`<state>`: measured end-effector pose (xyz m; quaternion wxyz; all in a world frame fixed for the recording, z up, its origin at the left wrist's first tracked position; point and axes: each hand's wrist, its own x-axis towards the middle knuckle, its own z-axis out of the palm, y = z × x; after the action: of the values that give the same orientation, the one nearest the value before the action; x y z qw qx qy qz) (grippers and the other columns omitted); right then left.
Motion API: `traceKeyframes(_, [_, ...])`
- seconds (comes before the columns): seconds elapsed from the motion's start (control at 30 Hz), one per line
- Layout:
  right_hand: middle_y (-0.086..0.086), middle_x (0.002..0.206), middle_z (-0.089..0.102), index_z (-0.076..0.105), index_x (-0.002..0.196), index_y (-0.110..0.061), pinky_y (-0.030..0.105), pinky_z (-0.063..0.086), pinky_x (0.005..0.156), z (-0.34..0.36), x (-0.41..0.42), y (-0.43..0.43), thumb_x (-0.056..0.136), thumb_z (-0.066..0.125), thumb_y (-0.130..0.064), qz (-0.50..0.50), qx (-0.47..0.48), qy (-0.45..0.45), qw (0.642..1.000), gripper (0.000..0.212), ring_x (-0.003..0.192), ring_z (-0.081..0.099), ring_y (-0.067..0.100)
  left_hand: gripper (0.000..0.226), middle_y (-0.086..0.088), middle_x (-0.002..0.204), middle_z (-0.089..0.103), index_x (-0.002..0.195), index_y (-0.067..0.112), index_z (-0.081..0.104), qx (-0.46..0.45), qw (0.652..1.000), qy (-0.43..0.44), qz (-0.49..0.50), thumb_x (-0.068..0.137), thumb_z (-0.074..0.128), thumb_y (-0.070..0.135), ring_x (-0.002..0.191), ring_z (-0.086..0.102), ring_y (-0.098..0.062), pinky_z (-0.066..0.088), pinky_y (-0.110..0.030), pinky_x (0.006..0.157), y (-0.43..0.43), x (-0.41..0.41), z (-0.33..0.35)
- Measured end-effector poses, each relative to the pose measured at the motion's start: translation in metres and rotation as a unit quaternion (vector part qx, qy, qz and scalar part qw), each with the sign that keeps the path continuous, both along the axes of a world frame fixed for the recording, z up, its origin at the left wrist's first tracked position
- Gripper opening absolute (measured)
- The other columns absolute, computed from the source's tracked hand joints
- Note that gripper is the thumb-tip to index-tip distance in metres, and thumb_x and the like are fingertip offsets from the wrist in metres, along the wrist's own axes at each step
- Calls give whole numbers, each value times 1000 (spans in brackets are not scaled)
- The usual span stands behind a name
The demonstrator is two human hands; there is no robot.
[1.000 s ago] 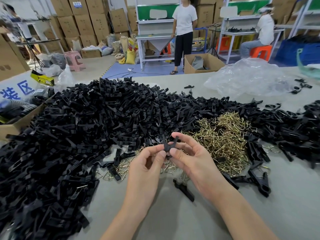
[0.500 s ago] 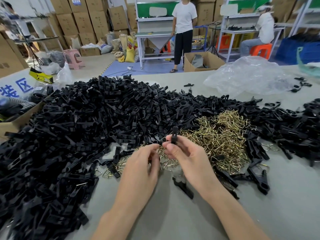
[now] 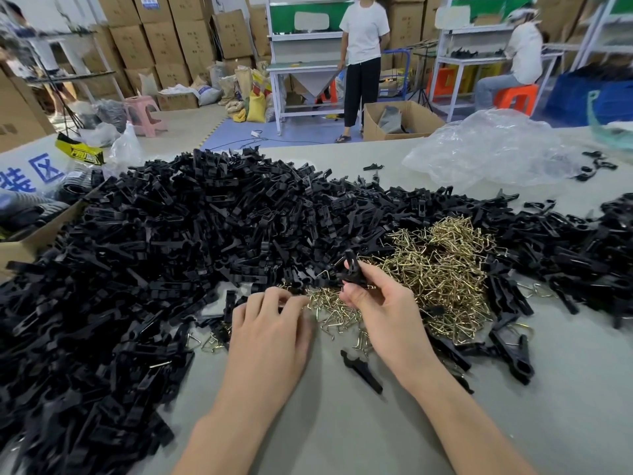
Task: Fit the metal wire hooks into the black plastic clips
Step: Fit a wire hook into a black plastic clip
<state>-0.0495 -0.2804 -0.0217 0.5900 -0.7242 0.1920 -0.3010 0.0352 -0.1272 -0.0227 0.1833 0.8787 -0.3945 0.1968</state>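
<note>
Here, the thumb and fingers [image 3: 371, 270] of the right hand [image 3: 383, 310] pinch a black clip [image 3: 350, 269], holding it roughly upright just above the near edge of the wire hook pile [image 3: 442, 269]. The left hand [image 3: 270, 327] lies palm down beside it, its fingertips [image 3: 291, 299] curled onto the hooks at the pile's left fringe; whether they have a hook between them I cannot tell. Just in front of the right wrist a single clip piece [image 3: 361, 370] lies on the grey table [image 3: 342, 433]. The brass-coloured hooks sit in a loose mound, ringed on the left and behind by a big heap of black clips [image 3: 164, 255]. To the right of the mound lie a few clips with wire loops [image 3: 513, 351]. Farther back, a crumpled clear plastic bag [image 3: 489, 149] rests on the table.
</note>
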Motion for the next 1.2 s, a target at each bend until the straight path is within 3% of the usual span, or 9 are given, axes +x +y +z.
traceKeyframes(0.17, [-16, 95, 75, 68, 125, -23, 18, 55, 85, -2, 1, -1, 99, 63, -15, -4, 3, -4, 1000, 28, 91, 71, 1, 24, 9, 106, 63, 110, 29, 72, 16, 998, 20, -61, 93, 63, 43, 105, 57, -20, 40, -38, 90, -12, -11, -1])
traceKeyframes(0.33, [-11, 104, 75, 67, 128, -27, 34, 55, 98, -3, 3, -1, 98, 65, -18, -22, -2, 9, 1000, 31, 100, 70, 5, 7, 9, 96, 63, 88, 25, 71, 9, 997, 9, -78, 88, 74, 31, 95, 59, -20, 33, -33, 84, -18, -14, -1])
traceKeyframes(0.47, [-32, 110, 66, 61, 114, -48, 22, 49, 96, -3, 2, 0, 95, 70, -23, -30, -24, 5, 999, 33, 109, 62, -8, 14, 14, 95, 62, 107, 27, 71, -65, 990, 85, -88, 98, 60, 30, 93, 54, -14, 42, -34, 85, -16, -10, 0])
traceKeyframes(0.57, [-26, 110, 70, 63, 109, -41, 19, 51, 92, -2, 2, 2, 94, 71, -21, -2, -17, -6, 1000, 27, 107, 65, -5, 23, 28, 102, 62, 119, 44, 62, -182, 957, 210, -82, 101, 55, 32, 102, 50, 4, 39, -15, 90, -11, -8, 5])
traceKeyframes(0.63, [-19, 107, 73, 66, 110, -36, 19, 53, 90, 0, 1, 5, 93, 73, -17, 20, -11, -10, 1000, 26, 103, 68, 1, 15, 30, 102, 63, 105, 47, 61, -233, 935, 261, -61, 100, 56, 34, 101, 55, 6, 40, -11, 84, -10, -7, 8])
traceKeyframes(0.83, [-14, 104, 72, 67, 105, -40, 15, 51, 82, 0, -1, 10, 90, 76, -18, 7, -47, 9, 999, 29, 97, 68, 4, 10, 16, 85, 72, 90, 30, 71, -375, 843, 385, -19, 97, 64, 31, 79, 64, 2, 44, -8, 70, -9, 0, 16])
traceKeyframes(0.93, [-17, 102, 67, 67, 106, -39, 13, 51, 72, 1, -2, 13, 90, 76, -17, 17, -94, 18, 995, 29, 92, 67, 2, 9, 10, 78, 71, 91, 26, 73, -418, 790, 449, -11, 95, 66, 30, 72, 59, -3, 49, -19, 73, -9, 2, 16])
traceKeyframes(1.03, [-21, 103, 61, 69, 108, -32, 8, 46, 78, 2, -1, 15, 88, 77, -16, 21, -162, 30, 986, 26, 94, 62, -3, 9, 7, 81, 74, 91, 23, 75, -422, 779, 464, -8, 95, 68, 26, 73, 62, -4, 53, -22, 74, -11, 0, 16])
traceKeyframes(1.2, [-22, 104, 60, 68, 109, -31, 9, 46, 82, 2, -2, 15, 87, 78, -18, 20, -191, 29, 981, 27, 96, 61, -2, 7, 3, 86, 77, 94, 18, 74, -445, 750, 490, 1, 95, 67, 20, 77, 68, -7, 55, -25, 80, -13, -3, 18])
